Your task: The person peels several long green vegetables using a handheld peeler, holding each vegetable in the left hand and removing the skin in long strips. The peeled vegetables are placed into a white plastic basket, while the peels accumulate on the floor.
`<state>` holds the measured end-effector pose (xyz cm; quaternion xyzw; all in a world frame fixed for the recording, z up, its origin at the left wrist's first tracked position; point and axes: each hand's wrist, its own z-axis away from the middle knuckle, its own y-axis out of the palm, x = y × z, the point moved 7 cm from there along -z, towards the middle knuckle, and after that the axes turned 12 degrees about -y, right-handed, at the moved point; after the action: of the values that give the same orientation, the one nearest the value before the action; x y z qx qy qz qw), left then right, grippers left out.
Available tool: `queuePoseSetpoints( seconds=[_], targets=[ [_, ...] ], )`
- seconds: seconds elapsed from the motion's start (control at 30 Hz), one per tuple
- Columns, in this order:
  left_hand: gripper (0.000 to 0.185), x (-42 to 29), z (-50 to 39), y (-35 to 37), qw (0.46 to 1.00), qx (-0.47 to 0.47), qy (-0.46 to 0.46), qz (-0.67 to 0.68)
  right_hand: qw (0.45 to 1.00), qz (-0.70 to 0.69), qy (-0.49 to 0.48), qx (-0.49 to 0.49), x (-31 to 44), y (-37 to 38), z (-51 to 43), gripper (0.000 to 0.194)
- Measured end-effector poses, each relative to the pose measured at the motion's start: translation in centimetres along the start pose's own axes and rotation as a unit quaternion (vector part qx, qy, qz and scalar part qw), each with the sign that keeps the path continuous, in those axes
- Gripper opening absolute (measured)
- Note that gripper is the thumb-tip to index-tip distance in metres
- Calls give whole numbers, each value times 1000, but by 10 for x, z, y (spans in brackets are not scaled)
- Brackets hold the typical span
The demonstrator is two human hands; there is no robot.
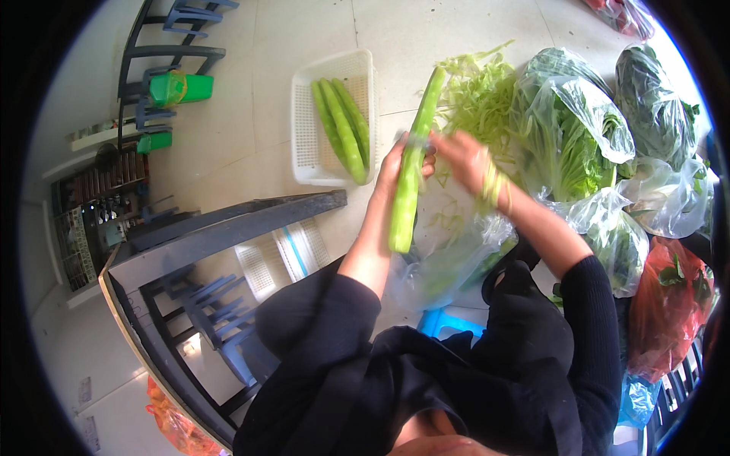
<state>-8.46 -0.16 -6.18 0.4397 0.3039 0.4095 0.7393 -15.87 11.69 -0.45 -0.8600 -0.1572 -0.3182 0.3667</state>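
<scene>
A long pale-green peeled stem (405, 196), which looks like celtuce, slants upward before me. My left hand (392, 162) grips it from beneath near its middle, the fingertips curling round the right side. Against the stem my right hand (466, 159) is blurred by motion, and the greyish streak across the stem looks like a peeler (420, 140). Green peel strips cling to my right wrist. Beyond that hand a heap of peel strips (482, 97) lies on the floor. To the left, a white plastic basket (297, 131) holds three stems (345, 131) like this one.
Clear plastic bags of leafy greens (570, 137) crowd the right side, with a red bag (667, 319) below them. A dark-framed table (228, 228) stands at my left, near a blue-grey plastic stool (236, 353). Farther off are green bins (191, 88).
</scene>
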Motion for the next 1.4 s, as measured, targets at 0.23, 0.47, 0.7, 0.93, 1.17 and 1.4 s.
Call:
queuePoseSetpoints(
  seconds=[0.23,0.47,0.7,0.93,1.17,1.4],
  targets=[
    [53,18,36,-3,992,-112,18,59,971,132,199,-16,-129,1,-29,23],
    [44,-36,15,-22,989,-119,92,-18,994,-99,-36,-28,31,18,10,45],
    [35,16,30,3,988,-147,56,7,969,178,174,3,-128,8,-25,33],
    [41,8,34,-17,989,-104,51,87,989,23,94,-111,-61,-4,11,24],
    [39,4,34,-19,985,-154,74,37,995,-23,-91,-23,13,25,8,50],
    [35,43,52,0,981,-192,18,12,967,189,166,-45,-145,-4,-16,15]
  ],
)
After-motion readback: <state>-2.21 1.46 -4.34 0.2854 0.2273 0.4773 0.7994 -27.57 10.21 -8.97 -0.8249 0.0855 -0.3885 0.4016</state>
